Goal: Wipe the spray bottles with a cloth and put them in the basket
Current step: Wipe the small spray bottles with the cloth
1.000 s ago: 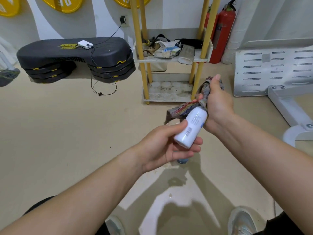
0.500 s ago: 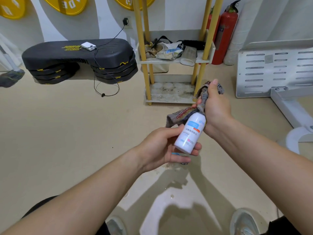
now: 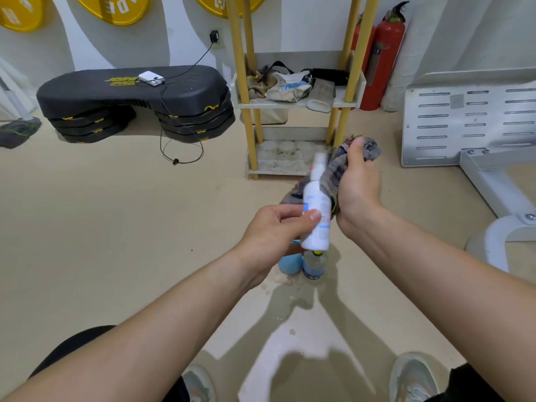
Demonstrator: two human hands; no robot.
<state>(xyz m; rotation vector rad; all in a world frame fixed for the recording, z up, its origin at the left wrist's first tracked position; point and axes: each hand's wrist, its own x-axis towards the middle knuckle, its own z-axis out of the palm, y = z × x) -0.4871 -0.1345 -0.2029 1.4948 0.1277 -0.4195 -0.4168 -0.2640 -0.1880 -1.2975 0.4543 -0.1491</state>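
One white spray bottle (image 3: 316,210) is held nearly upright in mid-air, nozzle up. The left grip (image 3: 275,227) is clenched round its lower half, thumb across the label. The right grip (image 3: 358,187) grasps one bunched, patterned cloth (image 3: 336,172), which lies against the bottle's right side. Below, on the floor (image 3: 145,227), two more stand just beside each other — a blue bottle (image 3: 288,264) and a clear bottle (image 3: 314,265). Behind them are one yellow-posted shelf (image 3: 295,103) and two red fire extinguishers (image 3: 383,53).

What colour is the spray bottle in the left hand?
The spray bottle is white with a blue label; head view.
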